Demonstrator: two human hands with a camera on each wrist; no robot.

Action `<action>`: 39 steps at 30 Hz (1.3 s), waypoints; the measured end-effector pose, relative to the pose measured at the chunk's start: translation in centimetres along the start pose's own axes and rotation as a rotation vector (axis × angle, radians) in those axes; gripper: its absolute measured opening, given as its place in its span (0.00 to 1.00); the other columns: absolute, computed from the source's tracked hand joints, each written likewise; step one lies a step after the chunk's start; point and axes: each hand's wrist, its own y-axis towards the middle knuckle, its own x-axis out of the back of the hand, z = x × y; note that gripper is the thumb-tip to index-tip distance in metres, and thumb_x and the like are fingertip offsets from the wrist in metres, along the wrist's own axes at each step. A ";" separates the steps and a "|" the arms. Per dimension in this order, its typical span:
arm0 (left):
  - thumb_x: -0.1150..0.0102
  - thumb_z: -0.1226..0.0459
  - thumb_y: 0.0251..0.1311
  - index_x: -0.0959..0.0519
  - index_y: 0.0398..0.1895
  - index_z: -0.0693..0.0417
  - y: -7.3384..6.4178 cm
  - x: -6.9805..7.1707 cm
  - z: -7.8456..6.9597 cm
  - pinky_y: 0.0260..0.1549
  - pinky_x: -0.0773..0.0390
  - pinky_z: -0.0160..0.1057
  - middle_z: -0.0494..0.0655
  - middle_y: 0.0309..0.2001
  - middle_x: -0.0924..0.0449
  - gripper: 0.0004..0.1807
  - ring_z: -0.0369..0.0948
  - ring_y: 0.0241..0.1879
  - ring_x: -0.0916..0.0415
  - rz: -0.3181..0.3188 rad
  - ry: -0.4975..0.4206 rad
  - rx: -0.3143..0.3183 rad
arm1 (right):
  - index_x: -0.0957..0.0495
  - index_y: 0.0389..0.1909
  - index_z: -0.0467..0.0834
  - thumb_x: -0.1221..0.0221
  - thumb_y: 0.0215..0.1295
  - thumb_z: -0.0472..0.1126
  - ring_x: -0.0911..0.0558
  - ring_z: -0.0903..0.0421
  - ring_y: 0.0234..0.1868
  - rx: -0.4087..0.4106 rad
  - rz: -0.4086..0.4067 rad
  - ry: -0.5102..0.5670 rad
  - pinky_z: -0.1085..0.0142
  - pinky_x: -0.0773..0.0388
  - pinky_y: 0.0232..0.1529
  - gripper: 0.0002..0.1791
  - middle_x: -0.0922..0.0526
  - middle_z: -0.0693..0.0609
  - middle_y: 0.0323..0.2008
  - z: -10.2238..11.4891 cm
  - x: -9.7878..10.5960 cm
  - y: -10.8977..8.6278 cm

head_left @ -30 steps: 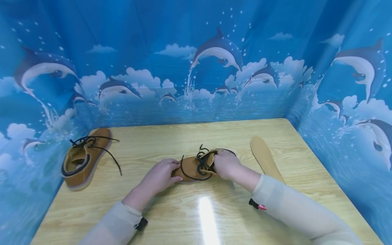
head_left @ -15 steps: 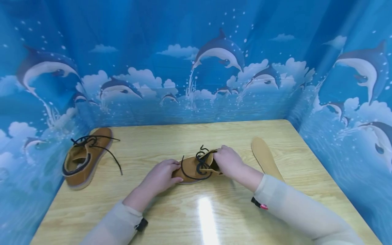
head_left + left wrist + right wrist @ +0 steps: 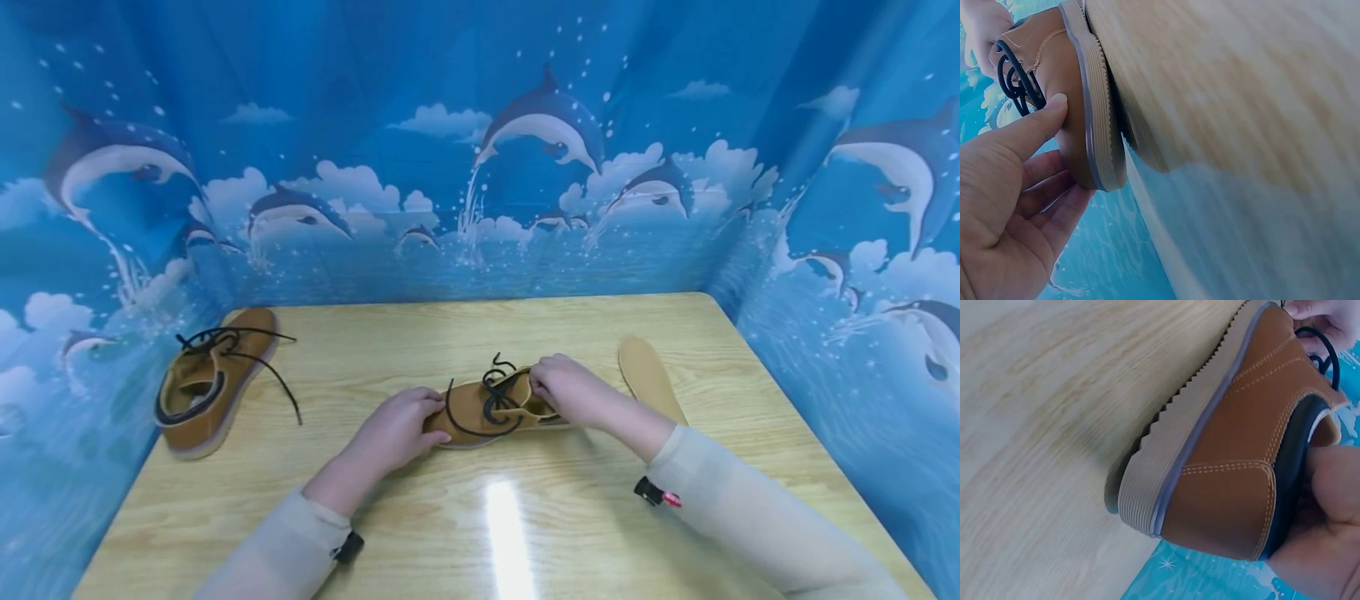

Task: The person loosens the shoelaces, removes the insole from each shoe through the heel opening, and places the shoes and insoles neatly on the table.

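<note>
A tan lace-up shoe [image 3: 467, 410] lies on its sole in mid-table, toe to the left. My left hand [image 3: 401, 427] grips its toe; the thumb [image 3: 1055, 103] lies on the upper in the left wrist view and the fingers curl round the toe end. Black laces [image 3: 497, 400] hang loose over the front. At the shoe's opening is my right hand [image 3: 567, 392], its fingers bent down into it. In the right wrist view that hand [image 3: 1329, 531] touches the dark padded collar [image 3: 1291, 469]; its fingertips are hidden inside, so what they hold cannot be seen.
A matching shoe [image 3: 217, 417] with loose black laces stands at the table's left edge. A tan insole [image 3: 651, 379] lies on the right, beyond my right forearm. A blue dolphin-print curtain [image 3: 450, 183] surrounds the back and sides of the wooden table [image 3: 420, 533].
My right hand has come up out of the shoe and shifted slightly right, and more of the opening shows. The left hand keeps its grip on the toe.
</note>
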 end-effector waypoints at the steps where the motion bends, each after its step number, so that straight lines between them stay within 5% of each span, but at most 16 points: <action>1: 0.26 0.52 0.55 0.18 0.55 0.62 0.0 0.0 0.0 0.61 0.24 0.49 0.55 0.56 0.19 0.29 0.52 0.57 0.23 0.001 -0.002 0.002 | 0.24 0.31 0.45 0.42 0.71 0.35 0.28 0.57 0.35 0.001 0.005 0.021 0.63 0.24 0.39 0.07 0.26 0.58 0.30 -0.1 0.1 0.0; 12: 0.26 0.53 0.55 0.18 0.55 0.62 0.2 0.4 -0.1 0.61 0.24 0.49 0.54 0.56 0.19 0.29 0.51 0.57 0.23 -0.014 -0.003 -0.014 | 0.23 0.38 0.43 0.46 0.76 0.38 0.26 0.59 0.34 0.024 0.078 0.367 0.61 0.22 0.41 0.06 0.24 0.55 0.31 -1.8 1.8 0.0; 31: 0.25 0.54 0.53 0.17 0.53 0.62 0.1 -0.2 -0.6 0.58 0.22 0.50 0.55 0.54 0.18 0.28 0.51 0.54 0.21 -0.043 -0.021 -0.023 | 0.23 0.41 0.40 0.47 0.76 0.40 0.28 0.54 0.33 -0.011 0.305 0.750 0.60 0.23 0.40 0.09 0.24 0.50 0.32 -4.7 4.1 0.3; 35: 0.25 0.54 0.53 0.17 0.53 0.63 0.0 -0.2 -0.7 0.59 0.22 0.50 0.55 0.54 0.18 0.28 0.52 0.54 0.21 -0.037 -0.034 -0.022 | 0.24 0.41 0.36 0.47 0.76 0.39 0.27 0.55 0.34 -0.017 0.307 0.869 0.63 0.23 0.40 0.09 0.25 0.50 0.33 -5.4 3.9 0.1; 39: 0.25 0.55 0.53 0.17 0.53 0.63 -0.1 -0.1 -0.8 0.60 0.23 0.50 0.55 0.55 0.19 0.28 0.52 0.55 0.21 -0.026 -0.038 -0.017 | 0.26 0.46 0.34 0.50 0.77 0.36 0.22 0.57 0.37 -0.028 0.298 1.103 0.67 0.20 0.39 0.09 0.21 0.50 0.38 -6.5 4.0 -0.2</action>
